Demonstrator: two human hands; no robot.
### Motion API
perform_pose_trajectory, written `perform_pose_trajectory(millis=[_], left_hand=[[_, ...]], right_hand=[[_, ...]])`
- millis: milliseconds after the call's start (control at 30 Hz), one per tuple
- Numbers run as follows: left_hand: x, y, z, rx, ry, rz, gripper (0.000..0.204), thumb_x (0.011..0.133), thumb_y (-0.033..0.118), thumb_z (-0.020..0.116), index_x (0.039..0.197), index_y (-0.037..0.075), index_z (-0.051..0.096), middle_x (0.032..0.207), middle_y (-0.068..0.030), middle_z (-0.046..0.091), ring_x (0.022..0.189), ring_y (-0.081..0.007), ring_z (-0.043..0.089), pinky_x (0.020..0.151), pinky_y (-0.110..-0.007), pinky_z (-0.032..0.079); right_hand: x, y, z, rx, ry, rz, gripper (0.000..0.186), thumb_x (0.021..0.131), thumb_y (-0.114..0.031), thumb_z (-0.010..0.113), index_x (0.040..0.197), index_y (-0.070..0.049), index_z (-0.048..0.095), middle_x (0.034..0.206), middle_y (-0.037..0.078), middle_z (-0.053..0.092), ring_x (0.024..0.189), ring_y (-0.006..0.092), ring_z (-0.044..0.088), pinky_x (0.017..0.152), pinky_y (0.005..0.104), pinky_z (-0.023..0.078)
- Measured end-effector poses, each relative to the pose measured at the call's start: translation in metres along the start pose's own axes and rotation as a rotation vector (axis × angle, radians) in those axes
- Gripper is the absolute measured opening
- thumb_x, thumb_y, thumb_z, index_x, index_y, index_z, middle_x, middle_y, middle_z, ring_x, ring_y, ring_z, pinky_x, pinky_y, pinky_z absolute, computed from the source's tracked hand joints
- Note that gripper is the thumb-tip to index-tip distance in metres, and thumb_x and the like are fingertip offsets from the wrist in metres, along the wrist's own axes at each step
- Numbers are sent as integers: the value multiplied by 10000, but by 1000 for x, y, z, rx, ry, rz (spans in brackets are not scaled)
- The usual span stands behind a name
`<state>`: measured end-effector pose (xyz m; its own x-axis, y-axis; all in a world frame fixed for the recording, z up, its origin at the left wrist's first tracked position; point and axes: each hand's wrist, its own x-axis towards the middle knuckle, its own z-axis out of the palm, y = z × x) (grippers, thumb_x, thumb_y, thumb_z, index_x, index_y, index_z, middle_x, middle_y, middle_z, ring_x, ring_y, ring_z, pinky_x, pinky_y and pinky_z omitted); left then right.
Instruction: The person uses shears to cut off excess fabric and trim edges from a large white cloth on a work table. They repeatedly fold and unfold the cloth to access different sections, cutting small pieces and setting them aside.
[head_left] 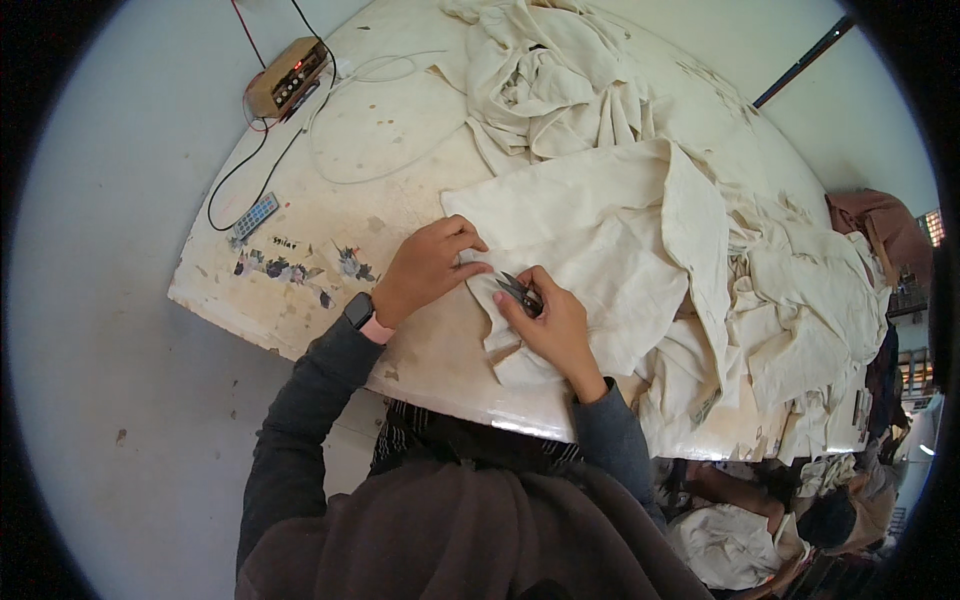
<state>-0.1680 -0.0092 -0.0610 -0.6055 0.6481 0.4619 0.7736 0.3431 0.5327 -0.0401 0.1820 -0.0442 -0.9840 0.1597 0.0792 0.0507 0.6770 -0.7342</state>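
Head view: the left hand (425, 262) appears to pinch the edge of a cream cloth panel (590, 205), which lies on the surface (395, 185) near its front edge. The right hand (552, 325) grips dark thread snips (520, 294), tips pointing toward the left hand and near it. Judged good practice: keep the cloth edge taut, fingertips out of the blade line, and cut with the tips only, clear of the weave. Surface: pale, stained and worn; at left, floral decals (354, 263), a keypad remote (256, 216) and a wood-cased audio unit (287, 80). Heaped cream fabric (560, 75) occupies the far side. Beyond the right end: a brown cloth bundle (872, 214).
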Motion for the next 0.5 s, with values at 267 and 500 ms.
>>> perform_pose_trajectory(millis=[267,500], left_hand=[[-3,51,-26,-528,353,-251,194,1034,158,581,983,-3,676,971,-88,691,898,-180,653,805,-318,499],[-49,230,-90,-1270,208,37,472,1076,487,411,1004,125,706,1035,-144,632,971,-230,602,912,-342,443]], right_hand=[[1,13,2,78,53,-42,428,876,-496,737,1000,-99,636,654,79,648,580,254,654,557,372,481],[0,12,2,39,35,-33,436,877,-512,732,1003,-105,641,658,79,654,584,261,655,558,373,483]])
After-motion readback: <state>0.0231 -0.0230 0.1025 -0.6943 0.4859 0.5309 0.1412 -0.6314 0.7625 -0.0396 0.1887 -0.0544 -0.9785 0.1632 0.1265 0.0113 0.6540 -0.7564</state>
